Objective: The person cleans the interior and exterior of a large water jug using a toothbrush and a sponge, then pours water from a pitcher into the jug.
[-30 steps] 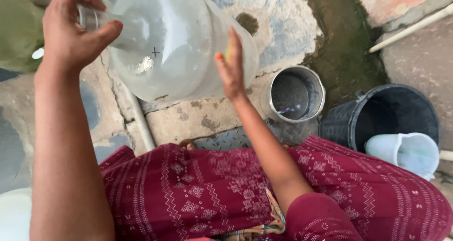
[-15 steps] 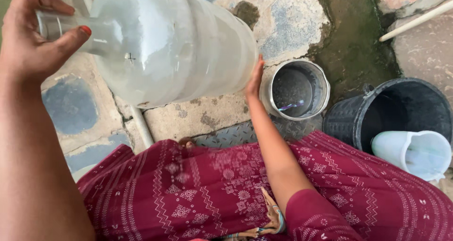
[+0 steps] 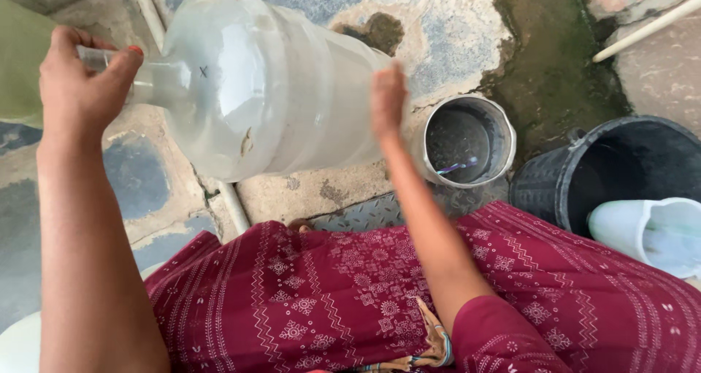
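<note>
the left hand (image 3: 84,88) is clenched around the narrow neck of a large clear plastic water jug (image 3: 270,88), lying on its side in the air between both hands. the right hand (image 3: 387,99), blurred, presses flat against its ribbed base. just right of that hand sits a round grey metal pot (image 3: 467,141); further right, a black ribbed plastic bucket (image 3: 621,168).
</note>
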